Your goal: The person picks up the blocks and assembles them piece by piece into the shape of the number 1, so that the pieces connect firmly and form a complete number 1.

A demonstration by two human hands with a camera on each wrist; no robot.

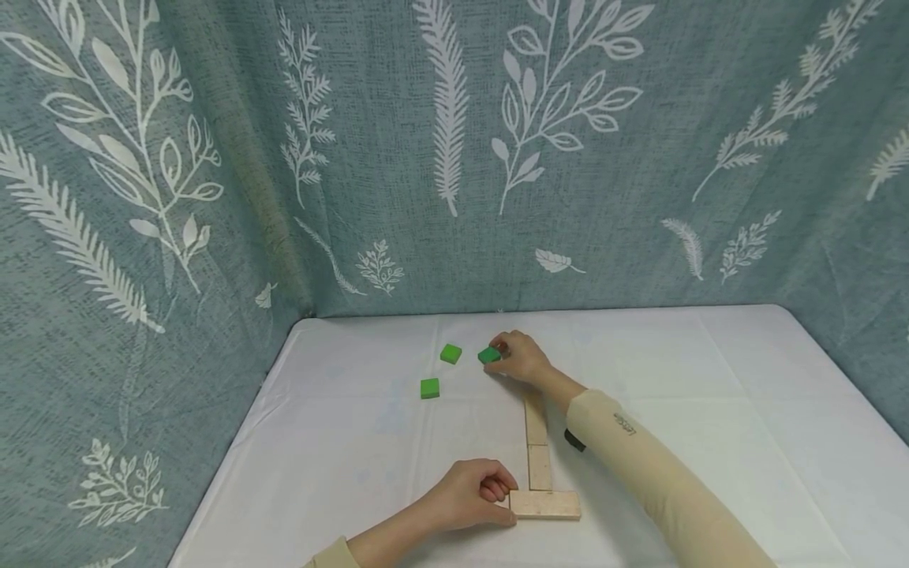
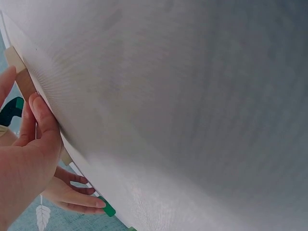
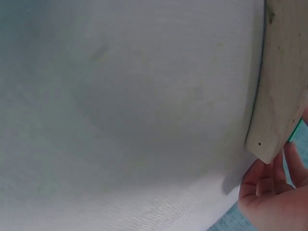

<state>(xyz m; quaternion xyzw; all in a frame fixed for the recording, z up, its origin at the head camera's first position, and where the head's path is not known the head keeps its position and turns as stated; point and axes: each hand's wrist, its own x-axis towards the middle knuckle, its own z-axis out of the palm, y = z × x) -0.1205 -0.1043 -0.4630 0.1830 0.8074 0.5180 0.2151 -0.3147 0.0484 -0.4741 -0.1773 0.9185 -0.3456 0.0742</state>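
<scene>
In the head view my left hand (image 1: 472,497) pinches the left end of a pale wooden block (image 1: 545,505) lying crosswise, thumb in front and index finger behind. This block (image 2: 25,79) also shows beside my left fingers in the left wrist view. Farther back, my right hand (image 1: 521,359) holds a dark green block (image 1: 488,356) between thumb and fingers, low over the table or touching it; I cannot tell which. The left wrist view shows that green block (image 2: 107,206) at the right fingertips. Two wooden blocks, the nearer one (image 1: 539,467) and the farther one (image 1: 536,418), run end to end behind the crosswise block.
Two light green blocks lie left of my right hand: one at the back (image 1: 450,353), one closer (image 1: 429,388). A black object (image 1: 574,440) shows beside the right sleeve (image 1: 639,457). The white-covered table (image 1: 319,442) is bordered by a leaf-patterned curtain (image 1: 383,158).
</scene>
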